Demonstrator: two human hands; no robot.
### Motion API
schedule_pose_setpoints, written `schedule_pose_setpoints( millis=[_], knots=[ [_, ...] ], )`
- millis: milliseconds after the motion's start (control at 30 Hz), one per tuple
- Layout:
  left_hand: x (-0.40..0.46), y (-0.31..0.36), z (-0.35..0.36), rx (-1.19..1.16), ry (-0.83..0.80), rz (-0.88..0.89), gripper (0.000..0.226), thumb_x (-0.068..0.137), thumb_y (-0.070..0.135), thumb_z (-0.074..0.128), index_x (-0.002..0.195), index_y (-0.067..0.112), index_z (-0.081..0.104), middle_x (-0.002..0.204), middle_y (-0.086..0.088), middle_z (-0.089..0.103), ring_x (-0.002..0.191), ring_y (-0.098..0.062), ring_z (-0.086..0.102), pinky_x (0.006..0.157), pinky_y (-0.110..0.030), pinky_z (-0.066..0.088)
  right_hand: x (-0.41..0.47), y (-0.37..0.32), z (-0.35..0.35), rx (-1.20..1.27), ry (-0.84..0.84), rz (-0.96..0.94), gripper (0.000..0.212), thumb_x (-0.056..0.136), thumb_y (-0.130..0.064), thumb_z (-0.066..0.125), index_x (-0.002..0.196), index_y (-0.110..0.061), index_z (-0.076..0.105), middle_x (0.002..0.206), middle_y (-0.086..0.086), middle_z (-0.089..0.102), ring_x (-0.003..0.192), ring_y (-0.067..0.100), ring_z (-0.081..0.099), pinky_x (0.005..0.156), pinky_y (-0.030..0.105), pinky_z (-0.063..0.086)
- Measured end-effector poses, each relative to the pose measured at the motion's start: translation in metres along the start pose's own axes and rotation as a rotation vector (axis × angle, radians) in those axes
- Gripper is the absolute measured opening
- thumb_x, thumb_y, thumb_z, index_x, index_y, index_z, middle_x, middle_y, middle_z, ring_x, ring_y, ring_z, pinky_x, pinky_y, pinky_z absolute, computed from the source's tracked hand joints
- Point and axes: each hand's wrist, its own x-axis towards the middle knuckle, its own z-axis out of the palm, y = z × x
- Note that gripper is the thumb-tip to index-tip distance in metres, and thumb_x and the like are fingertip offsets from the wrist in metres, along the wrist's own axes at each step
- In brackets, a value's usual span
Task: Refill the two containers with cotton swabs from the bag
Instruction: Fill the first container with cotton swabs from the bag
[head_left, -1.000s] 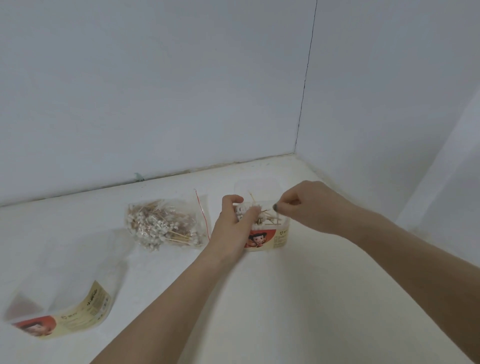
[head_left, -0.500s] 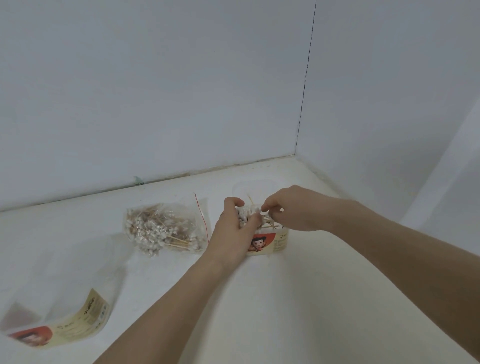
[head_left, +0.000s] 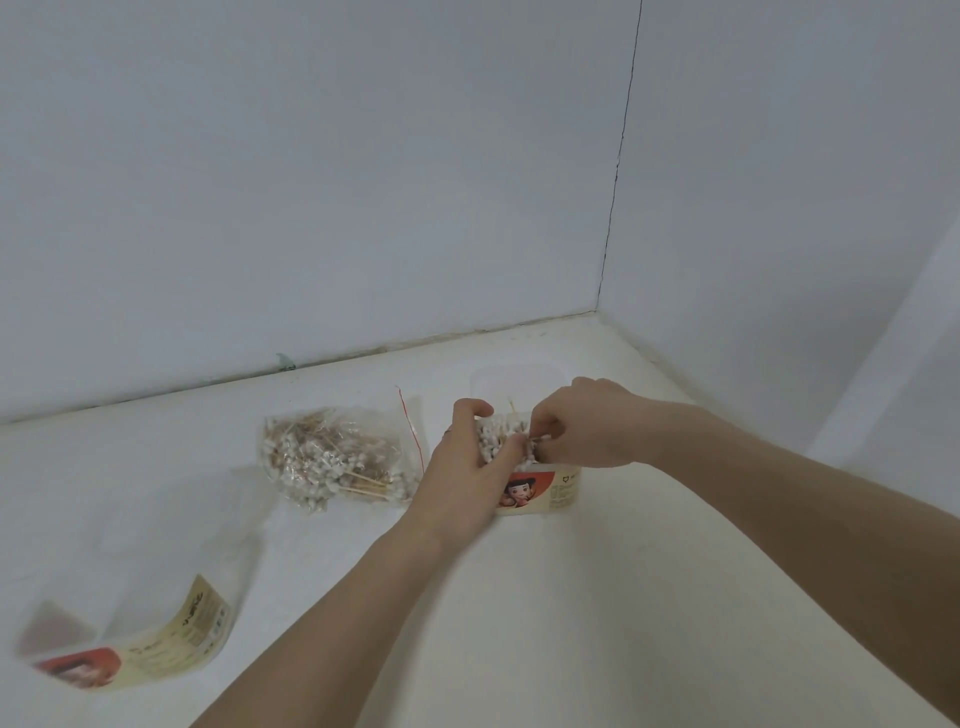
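Left hand (head_left: 462, 470) curled around a clump of cotton swabs (head_left: 493, 441) atop the far container (head_left: 545, 488), right hand (head_left: 582, 426) pinching swabs there, clear bag (head_left: 332, 457) just left, second container (head_left: 130, 644) near left

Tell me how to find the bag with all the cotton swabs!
Start at the white table below the wall corner. Left of the two hands lies a clear plastic bag with a red strip along its edge. Unlike the labelled containers nearby, it is soft, unlabelled and full of loose swabs.

Both hands (head_left: 524, 452) grip swabs (head_left: 493, 441) — inside the container (head_left: 550, 491).
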Motion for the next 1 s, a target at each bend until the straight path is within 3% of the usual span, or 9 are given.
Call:
schedule_pose_setpoints(
  millis=[133, 233, 367, 467, 633, 833, 933, 1000],
  knots=[
    [-0.001, -0.002, -0.002, 0.010, -0.002, -0.001, 0.033, 0.098, 0.047, 0.054, 0.123, 0.035, 0.037, 0.096, -0.003, 0.060, 0.085, -0.015, 0.067, 0.069, -0.029, 0.044, 0.003, 0.004, 0.002, 0.037, -0.029, -0.007, 0.027, 0.092, -0.045, 0.056, 0.115, -0.037, 0.066, 0.102, -0.013, 0.060, 0.102, 0.017, 0.053, 0.079, 0.026, 0.036],
    [-0.001, -0.003, -0.003, 0.036, -0.008, 0.008, 0.034, 0.098, 0.047, 0.053, 0.125, 0.035, 0.036, 0.101, -0.004, 0.062, 0.090, -0.016, 0.066, 0.073, -0.030, 0.046, 0.001, 0.007, 0.000, 0.192, -0.065, -0.005, 0.016, 0.090, -0.042, 0.060, 0.102, -0.038, 0.069, 0.103, -0.014, 0.065, 0.105, 0.015, 0.058, 0.079, 0.026, 0.046],
    [-0.002, -0.002, -0.003, 0.032, -0.013, 0.002, 0.034, 0.098, 0.047, 0.052, 0.126, 0.036, 0.036, 0.094, -0.001, 0.060, 0.088, -0.017, 0.066, 0.069, -0.030, 0.043, -0.001, 0.008, 0.001, 0.282, -0.090, -0.005, 0.018, 0.085, -0.043, 0.065, 0.097, -0.031, 0.072, 0.102, -0.006, 0.071, 0.102, 0.018, 0.064, 0.089, 0.037, 0.054],
    [-0.003, -0.002, -0.003, 0.021, -0.015, -0.005, 0.033, 0.098, 0.048, 0.053, 0.126, 0.038, 0.036, 0.094, -0.002, 0.060, 0.089, -0.018, 0.067, 0.069, -0.030, 0.044, -0.002, 0.008, 0.003, 0.334, -0.076, -0.025, 0.019, 0.086, -0.036, 0.067, 0.096, -0.022, 0.075, 0.102, 0.002, 0.074, 0.097, 0.019, 0.067, 0.079, 0.035, 0.052],
    [-0.003, -0.002, -0.005, 0.042, -0.023, 0.008, 0.036, 0.099, 0.048, 0.052, 0.128, 0.036, 0.036, 0.099, -0.003, 0.063, 0.090, -0.016, 0.066, 0.072, -0.031, 0.046, -0.004, 0.009, 0.003, 0.453, -0.042, -0.043, 0.019, 0.092, -0.032, 0.065, 0.093, -0.016, 0.076, 0.087, -0.001, 0.074, 0.080, 0.012, 0.060, 0.070, 0.025, 0.044],
    [-0.006, 0.001, -0.008, 0.033, -0.040, 0.009, 0.036, 0.099, 0.045, 0.055, 0.127, 0.033, 0.037, 0.105, 0.000, 0.067, 0.092, -0.010, 0.067, 0.075, -0.025, 0.049, -0.007, 0.015, -0.001, 0.492, 0.140, -0.024, 0.022, 0.099, -0.028, 0.055, 0.097, -0.018, 0.075, 0.076, -0.011, 0.061, 0.058, 0.000, 0.047, 0.048, 0.008, 0.032],
    [-0.006, 0.002, -0.008, 0.044, -0.039, 0.016, 0.035, 0.099, 0.045, 0.055, 0.126, 0.034, 0.037, 0.107, 0.000, 0.067, 0.092, -0.011, 0.068, 0.084, -0.034, 0.054, -0.007, 0.016, 0.001, 0.523, 0.239, 0.018, 0.022, 0.097, -0.023, 0.055, 0.094, -0.015, 0.075, 0.073, -0.010, 0.060, 0.058, 0.001, 0.049, 0.053, 0.013, 0.035],
    [-0.006, 0.002, -0.009, 0.055, -0.028, 0.021, 0.033, 0.099, 0.044, 0.055, 0.125, 0.033, 0.038, 0.106, 0.003, 0.069, 0.094, -0.010, 0.068, 0.088, -0.038, 0.054, -0.008, 0.018, -0.002, 0.537, 0.287, 0.042, 0.021, 0.095, -0.021, 0.056, 0.091, -0.014, 0.075, 0.071, -0.009, 0.060, 0.064, 0.010, 0.052, 0.057, 0.020, 0.040]
  ],
)
